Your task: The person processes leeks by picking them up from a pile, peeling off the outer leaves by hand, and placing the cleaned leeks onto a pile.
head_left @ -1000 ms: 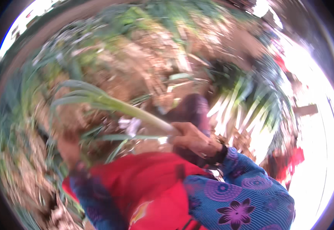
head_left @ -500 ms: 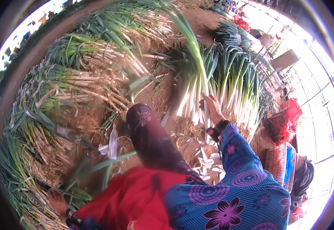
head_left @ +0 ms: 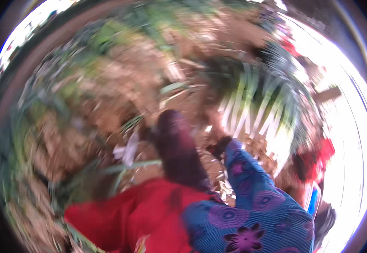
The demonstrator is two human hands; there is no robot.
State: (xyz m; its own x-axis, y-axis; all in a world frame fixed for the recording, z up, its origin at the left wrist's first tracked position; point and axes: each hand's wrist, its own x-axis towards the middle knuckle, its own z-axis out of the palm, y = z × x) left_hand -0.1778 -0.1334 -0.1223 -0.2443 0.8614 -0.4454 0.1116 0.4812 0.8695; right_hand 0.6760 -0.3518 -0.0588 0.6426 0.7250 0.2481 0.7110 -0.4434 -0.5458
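Observation:
Smeared by motion, my right hand point(head_left: 215, 121) is beside the near left edge of a row of cleaned leeks point(head_left: 257, 105) with white stalks and green tops. Its fingers are too blurred to show whether they hold anything. A dark band circles that wrist, below a blue patterned sleeve. My left hand does not show. To the left lie heaps of untrimmed leeks point(head_left: 120, 67), their stalks brownish and earthy. A loose green leaf point(head_left: 137, 165) lies in front of my red garment, close to a pale white scrap point(head_left: 129, 148).
My knee point(head_left: 173, 126) in dark trousers juts between the heaps and the cleaned row. Pale peelings point(head_left: 226, 189) litter the soil by my right sleeve. At the right are a red container point(head_left: 324, 152), something blue point(head_left: 313, 200) and a bright mesh wall.
The view has swung and blurred. My right hand has moved left, and the long leek it held upright no longer shows in it. My left hand has gone from sight at lower left.

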